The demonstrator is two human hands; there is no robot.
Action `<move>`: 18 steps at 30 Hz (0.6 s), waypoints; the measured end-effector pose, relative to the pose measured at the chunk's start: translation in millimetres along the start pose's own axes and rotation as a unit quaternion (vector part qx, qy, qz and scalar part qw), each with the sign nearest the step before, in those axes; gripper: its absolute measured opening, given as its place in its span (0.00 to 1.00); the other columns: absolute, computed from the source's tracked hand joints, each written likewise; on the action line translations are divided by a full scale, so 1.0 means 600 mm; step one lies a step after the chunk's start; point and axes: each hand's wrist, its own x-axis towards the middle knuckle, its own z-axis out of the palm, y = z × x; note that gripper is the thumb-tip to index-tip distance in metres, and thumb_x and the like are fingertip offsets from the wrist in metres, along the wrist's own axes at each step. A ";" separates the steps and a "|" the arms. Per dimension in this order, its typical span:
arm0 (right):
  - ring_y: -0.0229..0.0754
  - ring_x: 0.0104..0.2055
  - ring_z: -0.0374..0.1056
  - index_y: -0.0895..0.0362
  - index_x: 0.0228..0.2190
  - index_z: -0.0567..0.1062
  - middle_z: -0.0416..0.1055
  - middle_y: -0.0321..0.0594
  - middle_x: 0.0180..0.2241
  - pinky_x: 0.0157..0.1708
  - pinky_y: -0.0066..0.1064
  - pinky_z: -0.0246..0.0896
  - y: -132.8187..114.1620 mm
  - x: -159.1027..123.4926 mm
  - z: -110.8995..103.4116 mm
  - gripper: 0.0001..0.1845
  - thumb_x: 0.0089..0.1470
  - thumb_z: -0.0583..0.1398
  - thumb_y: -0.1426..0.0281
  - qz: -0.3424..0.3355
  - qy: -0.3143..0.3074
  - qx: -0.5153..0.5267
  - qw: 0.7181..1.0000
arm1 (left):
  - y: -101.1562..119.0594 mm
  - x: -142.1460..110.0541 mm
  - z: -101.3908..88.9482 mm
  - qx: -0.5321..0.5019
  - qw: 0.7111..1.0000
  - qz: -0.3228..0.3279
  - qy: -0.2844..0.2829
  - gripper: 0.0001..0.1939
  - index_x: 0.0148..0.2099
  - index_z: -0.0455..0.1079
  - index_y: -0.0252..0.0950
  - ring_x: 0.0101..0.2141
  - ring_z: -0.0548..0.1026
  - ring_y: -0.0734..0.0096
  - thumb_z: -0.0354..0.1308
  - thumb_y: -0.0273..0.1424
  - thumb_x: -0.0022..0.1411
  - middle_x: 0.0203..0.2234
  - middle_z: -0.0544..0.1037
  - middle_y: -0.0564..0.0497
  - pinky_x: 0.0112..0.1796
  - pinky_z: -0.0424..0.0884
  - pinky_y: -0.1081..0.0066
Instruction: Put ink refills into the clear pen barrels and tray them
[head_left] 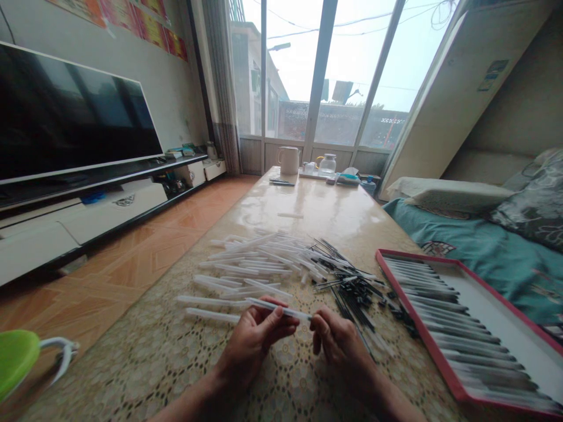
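Note:
Between my hands a translucent white pen barrel (295, 313) with a dark core runs almost level above the table. My left hand (257, 334) is closed around its left part, thumb on top. At the barrel's right end my right hand (335, 335) pinches the tip; whether a small part is between those fingers is hidden. Beyond my hands lies a loose heap of white pen barrels (264, 261). To its right are thin black refills (338, 258) and a pile of small black pen parts (358, 288).
A red-rimmed box (440, 357) with rows of pens stands at the right table edge. Farther back on the patterned table (145, 351) are a beige kettle (289, 160), a glass jug (327, 165) and a single barrel (290, 215). A green stool (17, 357) stands at left.

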 end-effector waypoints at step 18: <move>0.35 0.17 0.63 0.55 0.22 0.62 0.68 0.34 0.14 0.21 0.24 0.52 -0.004 -0.002 0.005 0.24 0.61 0.44 0.54 0.021 -0.019 0.081 0.996 | -0.002 0.001 0.000 0.006 1.000 0.000 -0.012 0.11 0.35 0.70 0.33 0.29 0.79 0.68 0.66 0.31 0.51 0.25 0.82 0.47 0.34 0.74 0.70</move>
